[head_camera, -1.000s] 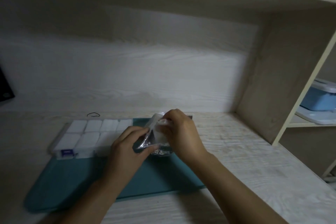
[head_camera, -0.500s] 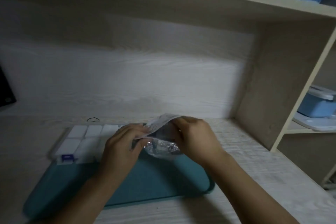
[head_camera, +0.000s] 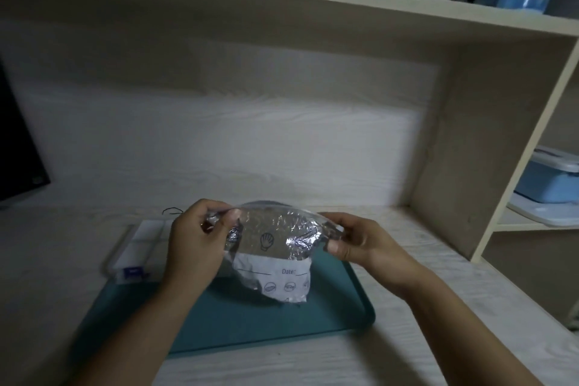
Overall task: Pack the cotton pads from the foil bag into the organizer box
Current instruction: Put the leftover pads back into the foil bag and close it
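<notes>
A crinkled silver foil bag [head_camera: 275, 244] with a white label panel hangs in the air above the teal mat. My left hand [head_camera: 194, 247] pinches its top left edge and my right hand [head_camera: 360, 241] pinches its top right edge, holding the bag stretched between them. The clear organizer box [head_camera: 134, 251] lies flat at the mat's far left, partly behind my left hand. Its visible compartments hold white cotton pads [head_camera: 147, 229]. I cannot see inside the bag.
A teal mat [head_camera: 282, 320] covers the middle of the pale wooden desk [head_camera: 438, 316]. A dark screen edge [head_camera: 15, 147] stands far left. A shelf upright [head_camera: 513, 160] rises on the right, with a blue box [head_camera: 551, 182] beyond it. A thin black loop [head_camera: 172, 210] lies behind the organizer.
Both hands have lifted the foil bag and drawn apart, spreading it wide so its printed face turns toward me. The view has tilted upward slightly.
</notes>
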